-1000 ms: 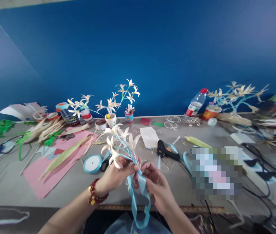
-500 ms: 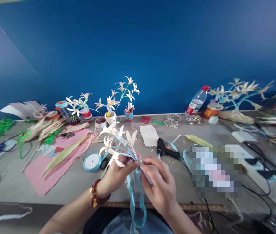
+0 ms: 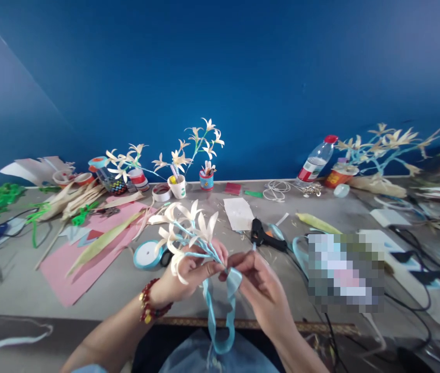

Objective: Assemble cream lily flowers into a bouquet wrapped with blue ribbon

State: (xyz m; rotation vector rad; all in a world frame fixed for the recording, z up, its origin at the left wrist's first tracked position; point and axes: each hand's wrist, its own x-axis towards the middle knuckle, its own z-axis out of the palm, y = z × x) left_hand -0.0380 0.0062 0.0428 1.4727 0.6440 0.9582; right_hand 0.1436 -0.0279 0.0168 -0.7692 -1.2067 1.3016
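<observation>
My left hand (image 3: 194, 272), with a beaded bracelet (image 3: 152, 300) at its wrist, is closed round the blue-wrapped stems of a bunch of cream artificial flowers (image 3: 185, 228). The blooms lean up and to the left. My right hand (image 3: 261, 285) is closed at the stem ends, its fingertips pinching a light blue ribbon (image 3: 234, 280). From there the ribbon hangs in a long loop below both hands, in front of my lap. The very tips of the stems are partly hidden by fingers and ribbon.
A ribbon spool (image 3: 148, 255) lies left of my hands, beside pink paper (image 3: 64, 277). To the right are a black glue gun (image 3: 267, 237), a pixelated patch and a white power strip (image 3: 394, 264). Cups of flowers (image 3: 177, 186) and a tilted bottle (image 3: 317, 160) stand along the wall.
The ribbon now folds over by my right fingertips, where it hung lower before. My right hand has turned slightly, and the flower bunch has shifted a little downward.
</observation>
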